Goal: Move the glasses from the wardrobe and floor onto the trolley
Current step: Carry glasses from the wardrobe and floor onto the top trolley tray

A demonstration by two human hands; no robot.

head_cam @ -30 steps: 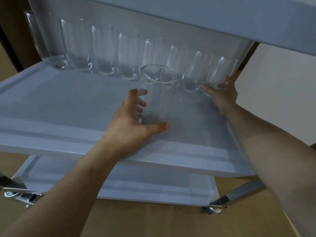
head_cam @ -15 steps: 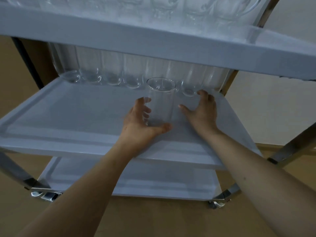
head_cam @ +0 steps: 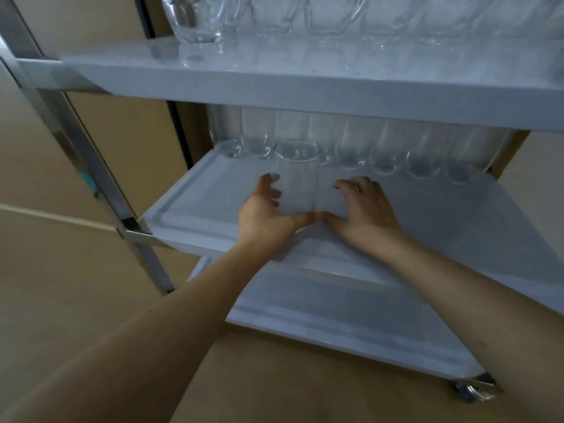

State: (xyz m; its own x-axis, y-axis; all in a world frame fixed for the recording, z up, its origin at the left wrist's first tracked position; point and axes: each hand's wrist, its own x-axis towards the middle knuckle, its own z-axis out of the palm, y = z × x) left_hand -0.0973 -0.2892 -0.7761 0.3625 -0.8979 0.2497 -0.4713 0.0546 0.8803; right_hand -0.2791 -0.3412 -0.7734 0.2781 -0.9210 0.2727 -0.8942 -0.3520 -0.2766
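Glass upright on trolley middle shelf, just before back row of glasses. Left hand fingers curled round it; right hand beside it, fingers spread, holding nothing, resting on shelf.

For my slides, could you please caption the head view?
Left hand grips a glass on the trolley's middle shelf; right hand beside it.

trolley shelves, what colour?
White, slightly bluish in the dim light, on all three trolley shelves; the frame posts are shiny metal. Only the head view shows them.
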